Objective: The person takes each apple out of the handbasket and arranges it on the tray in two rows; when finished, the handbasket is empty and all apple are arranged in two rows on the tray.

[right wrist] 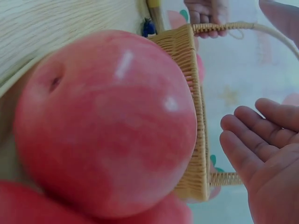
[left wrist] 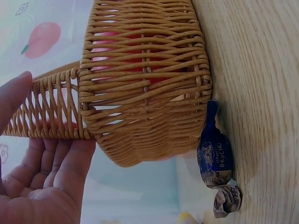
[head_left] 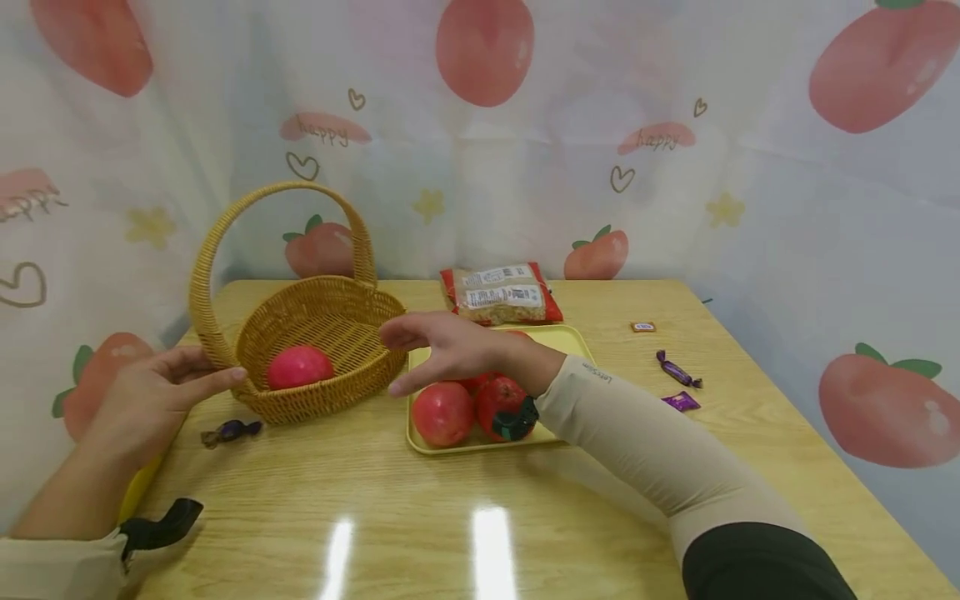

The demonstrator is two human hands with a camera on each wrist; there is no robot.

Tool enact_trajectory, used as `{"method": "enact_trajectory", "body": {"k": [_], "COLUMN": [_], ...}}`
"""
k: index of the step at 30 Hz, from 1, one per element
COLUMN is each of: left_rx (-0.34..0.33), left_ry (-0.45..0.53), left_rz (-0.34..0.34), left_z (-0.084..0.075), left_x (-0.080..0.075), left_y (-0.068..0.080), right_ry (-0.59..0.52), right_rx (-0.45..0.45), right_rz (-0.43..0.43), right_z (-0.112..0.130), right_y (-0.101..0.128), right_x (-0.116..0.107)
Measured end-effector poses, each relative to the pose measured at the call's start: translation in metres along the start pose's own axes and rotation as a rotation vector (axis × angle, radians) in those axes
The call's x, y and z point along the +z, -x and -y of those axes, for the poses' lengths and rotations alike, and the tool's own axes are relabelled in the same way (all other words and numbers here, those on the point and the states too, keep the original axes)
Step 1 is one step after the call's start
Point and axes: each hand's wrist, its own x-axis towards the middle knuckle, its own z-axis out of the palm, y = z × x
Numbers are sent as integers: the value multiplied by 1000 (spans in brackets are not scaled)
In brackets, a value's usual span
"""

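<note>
My left hand (head_left: pixel 161 396) holds the near end of the handle of a wicker basket (head_left: pixel 330 404), thumb on one side and fingers on the other. One round pink fruit (head_left: pixel 300 367) lies inside the basket. My right hand (head_left: pixel 450 346) hovers with fingers extended between the basket and a yellow tray (head_left: pixel 573 337), holding nothing. Beneath it, several round red fruits, one a pinkish-red fruit (head_left: pixel 442 414), lie in the tray, partly hidden by the hand and wrist. That fruit fills much of the right wrist view, close to my right palm (right wrist: pixel 275 163).
A blue-wrapped candy (left wrist: pixel 215 158) lies on the table beside the basket. Behind the tray is a red-and-clear food packet (head_left: pixel 502 296). On the right are a small orange-brown candy (head_left: pixel 642 327), a purple twisted candy (head_left: pixel 678 369) and a purple packet (head_left: pixel 682 402). A patterned curtain (head_left: pixel 525 183) stands behind.
</note>
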Motion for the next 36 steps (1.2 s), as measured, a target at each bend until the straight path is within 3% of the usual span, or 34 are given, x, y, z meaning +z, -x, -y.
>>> {"method": "enact_trajectory", "body": {"k": [9, 22, 36], "left_rx": [15, -2, -2], "left_ry": [16, -8, 50], "left_rz": [12, 0, -7], "left_z": [-2, -5, -8], "left_x": [-1, 0, 0], "left_y": [2, 2, 4], "right_ry": [66, 121, 149], "right_rx": [38, 1, -10], "right_rz": [37, 92, 143], "right_z": [3, 5, 19], "right_y": [-29, -73, -109], "right_x": [3, 6, 6]}}
